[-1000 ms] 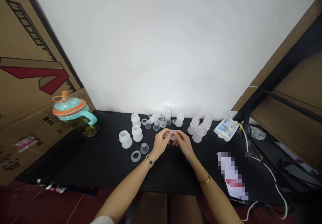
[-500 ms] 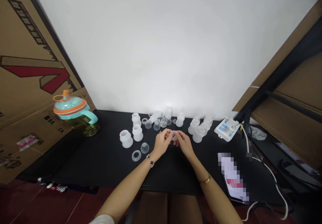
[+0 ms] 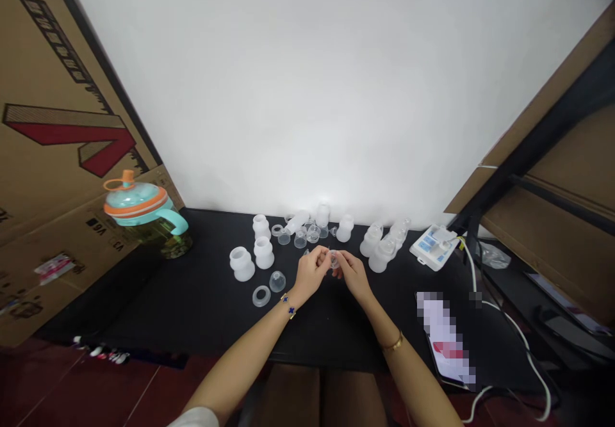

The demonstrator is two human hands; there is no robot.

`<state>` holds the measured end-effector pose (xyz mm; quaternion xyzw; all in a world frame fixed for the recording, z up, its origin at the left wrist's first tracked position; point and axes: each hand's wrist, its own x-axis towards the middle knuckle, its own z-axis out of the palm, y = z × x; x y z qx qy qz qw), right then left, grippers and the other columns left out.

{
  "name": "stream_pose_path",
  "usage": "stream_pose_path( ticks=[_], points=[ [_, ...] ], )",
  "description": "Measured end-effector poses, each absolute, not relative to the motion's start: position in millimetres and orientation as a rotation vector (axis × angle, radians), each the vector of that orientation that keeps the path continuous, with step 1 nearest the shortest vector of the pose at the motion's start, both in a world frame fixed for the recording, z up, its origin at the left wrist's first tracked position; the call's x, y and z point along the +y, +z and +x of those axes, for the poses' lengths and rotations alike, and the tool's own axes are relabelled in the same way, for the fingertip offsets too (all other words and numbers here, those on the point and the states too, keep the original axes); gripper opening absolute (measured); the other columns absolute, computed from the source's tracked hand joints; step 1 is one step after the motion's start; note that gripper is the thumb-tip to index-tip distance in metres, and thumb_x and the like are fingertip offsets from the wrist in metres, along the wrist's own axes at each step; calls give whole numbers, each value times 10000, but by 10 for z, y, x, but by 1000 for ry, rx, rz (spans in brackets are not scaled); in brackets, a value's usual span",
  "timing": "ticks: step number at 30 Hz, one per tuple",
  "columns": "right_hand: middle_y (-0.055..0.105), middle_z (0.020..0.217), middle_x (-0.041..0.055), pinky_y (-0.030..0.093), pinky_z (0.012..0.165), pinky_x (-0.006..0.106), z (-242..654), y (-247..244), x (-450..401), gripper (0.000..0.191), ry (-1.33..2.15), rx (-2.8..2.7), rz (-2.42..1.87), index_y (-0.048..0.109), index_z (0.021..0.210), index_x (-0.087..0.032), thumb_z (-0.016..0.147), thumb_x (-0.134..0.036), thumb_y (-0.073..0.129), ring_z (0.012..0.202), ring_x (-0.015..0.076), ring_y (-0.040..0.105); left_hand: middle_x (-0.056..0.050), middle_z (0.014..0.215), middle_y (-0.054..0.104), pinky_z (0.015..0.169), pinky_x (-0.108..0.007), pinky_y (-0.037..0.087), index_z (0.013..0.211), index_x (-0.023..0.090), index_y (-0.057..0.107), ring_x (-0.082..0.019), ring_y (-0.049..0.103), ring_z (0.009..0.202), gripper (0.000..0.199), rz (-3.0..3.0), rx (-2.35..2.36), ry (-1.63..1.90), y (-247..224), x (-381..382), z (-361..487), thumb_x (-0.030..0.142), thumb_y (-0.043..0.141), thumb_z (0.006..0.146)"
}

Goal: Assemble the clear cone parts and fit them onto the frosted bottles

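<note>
Between both hands, over the middle of the black table, is a small translucent bottle collar ring [image 3: 334, 259]. My left hand [image 3: 313, 267] pinches its left side; my right hand [image 3: 352, 272] grips its right side. Fingers partly cover it, so I cannot tell whether a nipple sits inside. Left of my left hand lie a clear dome cap [image 3: 277, 281] and a loose white ring [image 3: 261, 287]. White bottle bodies without tops, such as the nearest bottle [image 3: 241, 268], stand upright farther left. To the right of my hands, several bottles with tops, including a capped bottle [image 3: 381, 257], stand grouped.
Loose caps [image 3: 300, 238] and rings lie near the wall, beside a tipped bottle [image 3: 298, 221]. A large teal-handled jug [image 3: 148, 219] stands at left. On the right are a white case [image 3: 434, 246], a phone [image 3: 444, 340] and a white cable [image 3: 519, 331].
Both hands stay in nearly the same place, still gripping the ring, with only slight finger movement. The whole view has shifted very slightly.
</note>
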<state>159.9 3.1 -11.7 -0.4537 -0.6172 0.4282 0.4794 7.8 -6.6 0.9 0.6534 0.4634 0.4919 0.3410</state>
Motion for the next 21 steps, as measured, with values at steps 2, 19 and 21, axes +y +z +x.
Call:
stream_pose_path(
  ticks=[2,19,21],
  points=[
    [621,615,0,437,485,246,1599,-114,29,472,1046,-1512,-1105,714,912,-178,931,-606,515,538,156,597,40,610,597,554,-232,410,899,199,636,-125,570,535,287,1700,1205,1277,13,-67,79,454,514,948],
    [591,567,-15,418,515,250,1603,-53,-2,448,1011,-1592,-1104,670,808,-191,969,-560,470,514,146,553,46,579,575,530,-230,351,837,198,612,-111,502,495,242,1709,1238,1266,41,-78,88,398,518,936],
    [591,565,-16,415,517,248,1603,-48,-5,451,1008,-1597,-1108,667,801,-191,971,-559,468,516,145,553,47,576,572,527,-229,346,838,197,613,-110,498,494,248,1708,1238,1268,34,-76,88,403,516,937]
  ],
)
